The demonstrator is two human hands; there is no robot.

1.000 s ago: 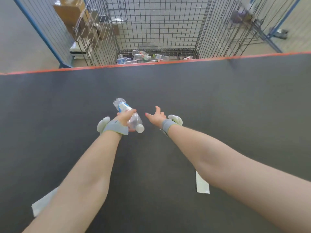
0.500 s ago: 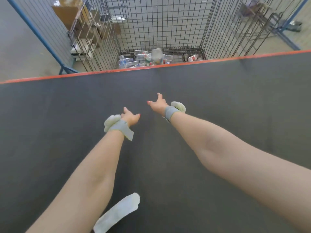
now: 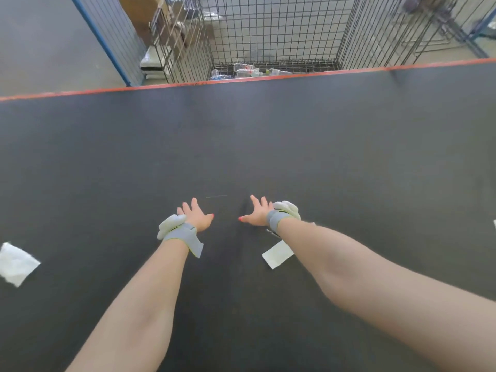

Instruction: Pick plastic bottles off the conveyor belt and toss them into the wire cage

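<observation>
We cannot make out much of the plastic bottles (image 3: 245, 69): they lie in a small clear heap on the floor of the wire cage (image 3: 273, 30), just past the far side of the conveyor belt (image 3: 268, 143), and the orange edge strip (image 3: 188, 85) of the belt cuts off their lower parts, so we cannot count them. The cage top runs out of the picture. Behind its left wall the mesh blurs a cardboard box (image 3: 139, 9) and a white stack (image 3: 153, 63) on the ground, and we cannot tell what the stack is. A blue post (image 3: 102, 41) slants down to the floor left of the cage. Nearer to us, the left hand (image 3: 197, 220) and the right hand (image 3: 257, 214) reach out over the dark belt, close together, with fingers spread and loose and grasping nothing; we cannot tell whether they touch the belt. Each wrist wears a grey strap, the left strap (image 3: 182, 234) and the right strap (image 3: 277, 217), with a pale padded piece on it. A white slip (image 3: 276, 255) lies on the belt, partly hidden under the right forearm, and a crumpled white scrap (image 3: 16, 263) lies at the left edge, cut off by the frame.
</observation>
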